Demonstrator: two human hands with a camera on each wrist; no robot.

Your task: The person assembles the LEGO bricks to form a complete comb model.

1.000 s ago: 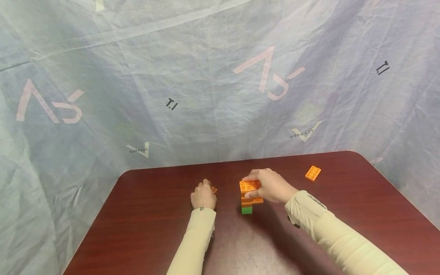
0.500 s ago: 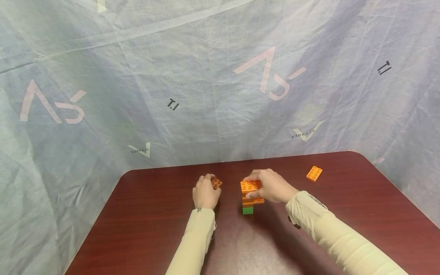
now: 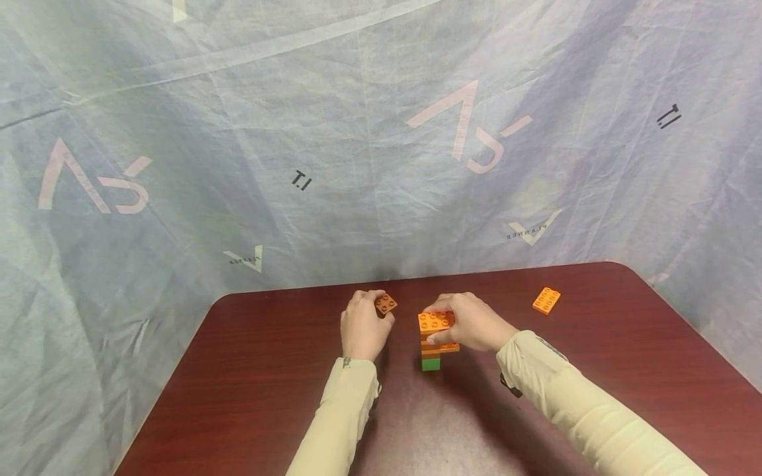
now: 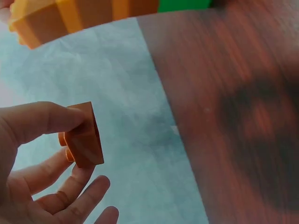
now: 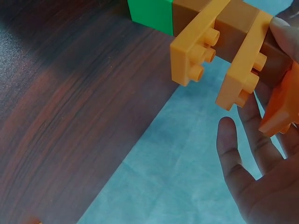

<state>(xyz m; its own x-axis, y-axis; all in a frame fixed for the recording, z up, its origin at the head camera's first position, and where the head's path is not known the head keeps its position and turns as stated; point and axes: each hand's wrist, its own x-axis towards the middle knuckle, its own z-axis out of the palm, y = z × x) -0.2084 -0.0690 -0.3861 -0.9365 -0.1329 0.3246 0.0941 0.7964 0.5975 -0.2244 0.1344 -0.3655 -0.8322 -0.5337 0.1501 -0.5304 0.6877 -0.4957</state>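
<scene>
In the head view my left hand (image 3: 364, 327) pinches a small brown studded brick (image 3: 385, 304) between thumb and fingers. The left wrist view shows this brown brick (image 4: 86, 137) held clear of the table, its studs facing the palm. My right hand (image 3: 473, 322) grips the upper part of a brick stack (image 3: 431, 340) standing on the table. That stack has a green brick (image 5: 152, 15) at the bottom, then brown bricks alternating with longer orange ones (image 5: 238, 70) that jut out to one side. An orange studded brick (image 3: 433, 320) tops it.
A loose orange brick (image 3: 546, 300) with several studs lies at the back right of the dark red table (image 3: 250, 377). Behind the table's far edge hangs a grey cloth (image 3: 357, 218) with printed marks.
My left hand has lifted the brown brick and moved right with it, toward the stack. The right hand keeps its grip on the stack, which stays in place.
</scene>
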